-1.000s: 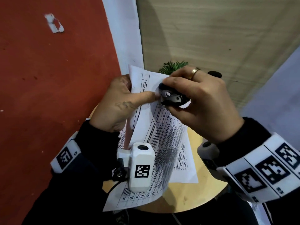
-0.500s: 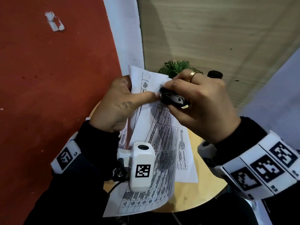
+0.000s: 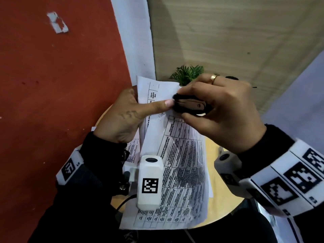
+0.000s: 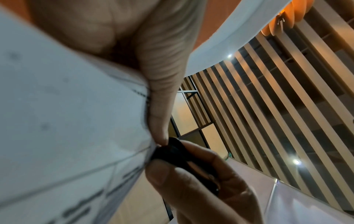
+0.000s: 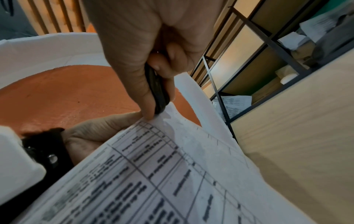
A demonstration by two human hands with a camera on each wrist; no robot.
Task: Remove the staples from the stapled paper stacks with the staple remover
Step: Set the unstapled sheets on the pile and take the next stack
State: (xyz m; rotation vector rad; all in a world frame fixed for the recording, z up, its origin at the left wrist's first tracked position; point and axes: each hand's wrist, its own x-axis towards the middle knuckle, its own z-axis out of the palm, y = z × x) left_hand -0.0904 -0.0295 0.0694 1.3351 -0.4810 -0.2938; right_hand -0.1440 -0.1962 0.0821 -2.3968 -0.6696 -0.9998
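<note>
The right hand is squeezing the staple remover flatter now than a second ago, nose at the paper stack's top corner. The left hand is still pinching that lifted corner above the round table, thumb beside the tool.

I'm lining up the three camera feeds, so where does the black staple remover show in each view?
Head: staple remover at upper centre, in the right hand, nose by the left thumb tip.
Left wrist: staple remover at lower centre, against the paper's edge.
Right wrist: staple remover at upper centre, pinched edge-on.
Shared landmark: the printed paper stack, whose corner meets the tool.
</note>
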